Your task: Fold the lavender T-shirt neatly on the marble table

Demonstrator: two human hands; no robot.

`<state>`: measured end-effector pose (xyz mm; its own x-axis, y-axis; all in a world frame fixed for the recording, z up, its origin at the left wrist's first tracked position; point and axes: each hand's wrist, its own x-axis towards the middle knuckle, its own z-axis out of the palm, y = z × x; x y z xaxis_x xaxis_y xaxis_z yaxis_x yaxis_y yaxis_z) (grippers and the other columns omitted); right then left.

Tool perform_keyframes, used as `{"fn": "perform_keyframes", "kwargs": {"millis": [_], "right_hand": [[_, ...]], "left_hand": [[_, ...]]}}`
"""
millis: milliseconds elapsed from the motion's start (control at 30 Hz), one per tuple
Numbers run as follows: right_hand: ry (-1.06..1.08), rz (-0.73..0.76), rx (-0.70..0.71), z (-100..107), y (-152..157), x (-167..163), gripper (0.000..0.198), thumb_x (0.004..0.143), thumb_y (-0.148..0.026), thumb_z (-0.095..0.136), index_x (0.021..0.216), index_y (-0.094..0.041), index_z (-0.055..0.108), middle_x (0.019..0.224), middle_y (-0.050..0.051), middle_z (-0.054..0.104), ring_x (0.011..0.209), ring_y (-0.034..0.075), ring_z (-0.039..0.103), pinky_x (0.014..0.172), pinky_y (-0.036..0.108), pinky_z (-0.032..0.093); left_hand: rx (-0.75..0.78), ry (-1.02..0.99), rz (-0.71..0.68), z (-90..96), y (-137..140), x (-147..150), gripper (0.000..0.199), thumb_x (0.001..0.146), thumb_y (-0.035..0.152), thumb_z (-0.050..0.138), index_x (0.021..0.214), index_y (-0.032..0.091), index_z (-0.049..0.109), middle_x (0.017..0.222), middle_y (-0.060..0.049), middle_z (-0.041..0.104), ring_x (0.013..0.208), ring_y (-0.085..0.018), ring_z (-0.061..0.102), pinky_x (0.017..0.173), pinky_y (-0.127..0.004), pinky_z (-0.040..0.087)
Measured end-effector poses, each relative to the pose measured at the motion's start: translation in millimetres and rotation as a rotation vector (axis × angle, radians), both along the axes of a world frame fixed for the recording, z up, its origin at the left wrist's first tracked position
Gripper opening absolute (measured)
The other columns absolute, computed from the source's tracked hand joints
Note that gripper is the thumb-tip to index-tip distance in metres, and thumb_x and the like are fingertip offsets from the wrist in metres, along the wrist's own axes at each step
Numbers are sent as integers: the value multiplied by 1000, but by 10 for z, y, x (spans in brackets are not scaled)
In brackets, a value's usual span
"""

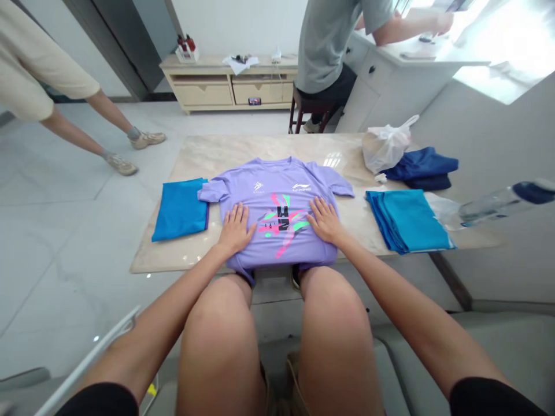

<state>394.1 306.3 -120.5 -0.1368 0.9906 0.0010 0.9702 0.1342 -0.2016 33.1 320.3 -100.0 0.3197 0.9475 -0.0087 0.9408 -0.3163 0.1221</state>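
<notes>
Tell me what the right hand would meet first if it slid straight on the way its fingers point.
Likely the white LI-NING logo on the purple shirt under the right hand; its spread leaves the exact line uncertain.

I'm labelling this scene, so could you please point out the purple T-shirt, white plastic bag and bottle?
Purple T-shirt (281, 216), head view, on its printed front.
White plastic bag (385, 147), head view, on its rounded side.
Bottle (493, 203), head view, on its clear body.

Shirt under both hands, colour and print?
Light purple shirt; pink, green and black front print below white logos. Head view.
</notes>
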Motion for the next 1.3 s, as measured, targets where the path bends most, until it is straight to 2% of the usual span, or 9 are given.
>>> {"fn": "perform_keyframes", "kwargs": {"millis": [133, 233, 333, 433, 567, 733, 967, 1133, 1300], "right_hand": [[-41, 14, -36, 142, -277, 37, 71, 118, -49, 33, 179, -13, 35, 188, 17, 26, 175, 35, 23, 140, 60, 24], [-100, 59, -58, 373, -323, 93, 63, 117, -49, 39, 165, -14, 58, 173, 20, 54, 161, 37, 49, 131, 57, 40], [-163, -1, -57, 692, -61, 220, 56, 117, -39, 34, 136, -11, 78, 135, 25, 79, 132, 39, 72, 118, 54, 51], [-167, -26, 10, 843, 397, 311, 54, 114, -27, 33, 146, -8, 72, 141, 26, 76, 138, 37, 69, 121, 50, 49], [-127, 38, -3, 553, 894, 345, 65, 113, -34, 37, 172, -7, 47, 180, 20, 43, 168, 34, 39, 138, 50, 30], [-36, -312, -9, -19, 1100, 565, 82, 116, -56, 23, 180, -6, 29, 188, 20, 23, 176, 36, 21, 141, 60, 18], [-17, -462, -10, -94, 1383, 835, 90, 113, -63, 21, 179, -2, 29, 188, 24, 20, 176, 39, 17, 141, 63, 12], [-82, -303, 49, 196, 1235, 585, 80, 110, -47, 37, 177, -4, 34, 185, 27, 27, 174, 43, 21, 138, 70, 15], [-23, -23, 98, 540, 193, 163, 63, 104, -34, 47, 161, -8, 58, 170, 25, 54, 160, 39, 48, 133, 55, 38]], "left_hand": [[-35, 64, -85, 223, -187, 26, 79, 110, 52, 47, 169, 0, 48, 178, -29, 43, 168, -42, 40, 136, -53, 35], [-143, 144, -151, 449, -68, -106, 60, 106, 51, 54, 149, 12, 71, 155, -25, 69, 146, -41, 66, 121, -50, 52], [-177, 142, -128, 648, 295, -264, 51, 107, 50, 52, 137, 17, 76, 139, -21, 79, 132, -38, 74, 112, -46, 57], [-58, 63, -88, 644, 713, -308, 59, 110, 42, 44, 155, 11, 65, 161, -24, 65, 154, -37, 59, 128, -49, 46], [-66, -13, 99, 267, 1067, -224, 74, 112, 45, 36, 174, 5, 41, 185, -23, 33, 175, -39, 26, 140, -61, 26], [36, -75, 168, -170, 1356, -250, 76, 113, 53, 30, 180, 17, 36, 188, -14, 27, 176, -39, 19, 142, -67, 14], [11, -68, 152, -100, 1846, -255, 78, 113, 58, 32, 180, 20, 36, 190, -13, 24, 177, -42, 15, 140, -70, 13], [-18, 1, 156, 143, 1474, -48, 80, 112, 48, 40, 179, 6, 30, 189, -22, 18, 177, -44, 11, 141, -70, 10], [48, -57, -86, 392, 335, -169, 63, 102, 33, 57, 161, 10, 56, 174, -25, 49, 162, -40, 46, 135, -55, 38]]}}
